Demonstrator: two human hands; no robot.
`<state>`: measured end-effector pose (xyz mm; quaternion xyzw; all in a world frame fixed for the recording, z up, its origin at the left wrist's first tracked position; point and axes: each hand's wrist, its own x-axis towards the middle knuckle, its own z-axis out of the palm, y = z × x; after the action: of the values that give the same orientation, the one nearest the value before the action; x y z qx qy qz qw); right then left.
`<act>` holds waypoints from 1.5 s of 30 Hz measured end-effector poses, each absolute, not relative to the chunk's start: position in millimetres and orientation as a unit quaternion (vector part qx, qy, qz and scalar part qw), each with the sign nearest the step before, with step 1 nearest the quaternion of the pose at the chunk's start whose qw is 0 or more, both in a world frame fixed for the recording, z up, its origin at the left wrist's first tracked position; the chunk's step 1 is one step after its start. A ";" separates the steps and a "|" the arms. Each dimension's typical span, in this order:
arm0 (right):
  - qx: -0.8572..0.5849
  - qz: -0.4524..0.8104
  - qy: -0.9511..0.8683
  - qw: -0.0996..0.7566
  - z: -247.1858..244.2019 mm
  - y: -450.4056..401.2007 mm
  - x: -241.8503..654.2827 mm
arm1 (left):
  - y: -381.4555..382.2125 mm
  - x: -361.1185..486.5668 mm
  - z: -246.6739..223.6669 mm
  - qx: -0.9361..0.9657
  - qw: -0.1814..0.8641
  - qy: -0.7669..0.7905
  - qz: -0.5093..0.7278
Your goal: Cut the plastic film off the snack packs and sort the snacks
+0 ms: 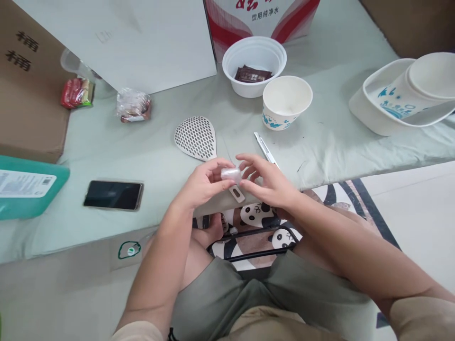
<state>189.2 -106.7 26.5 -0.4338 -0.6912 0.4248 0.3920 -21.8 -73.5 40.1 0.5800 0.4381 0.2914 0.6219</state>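
1. Green shorts (309,293) lie nearest the camera, just short of the table's front edge, probably so both arms reach over it comfortably.
2. Table (330,147): its front edge passes right under the hands, so anything let go there could drop off.
3. White box (167,42), brown carton (35,123) and red-white carton (263,19) stand towards the back and left, perhaps to keep the front edge workable; they limit reach that way.
4. Tub (373,111) sits at the right, cups (394,97) leaning inside it.
5. Bowl (249,90) holds sachets (253,75), the paper cup (277,121) just in front.
6. Skimmer (195,137) lies flat, its handle running beneath the hands to the front edge. Cloth shows between it and the phone (113,194), giving the left elbow side room.
7. Left hand (205,179) pinches the cylinder between thumb and fingers, seemingly to steady it. Right hand (265,179) curves loosely at its other end; I cannot tell whether it grips.
8. Knife (265,148) lies just beyond the right hand.
9. Cylinder (231,174), small and translucent, is held above the skimmer's handle, near the front edge.
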 end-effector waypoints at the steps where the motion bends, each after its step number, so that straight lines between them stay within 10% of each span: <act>1: -0.430 0.432 -0.692 0.388 25.7 -103.9 188.7 | -73.9 -18.3 39.3 0.581 0.622 0.439 0.287; 20: -0.439 0.478 -0.674 0.354 33.2 -84.8 195.9 | -68.4 1.6 43.4 0.651 0.570 0.461 0.195; 35: -0.529 0.414 -0.491 0.555 51.1 -77.5 238.2 | 31.0 91.2 91.8 0.763 0.260 0.489 0.332; 45: -0.563 0.380 -0.572 0.460 41.5 -74.9 233.3 | -28.5 16.9 48.7 0.626 0.388 0.556 0.386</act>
<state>233.3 -74.9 41.5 -0.5628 -0.5716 0.3802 0.4604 16.9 -28.5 48.7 0.6256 0.5561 0.3859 0.3878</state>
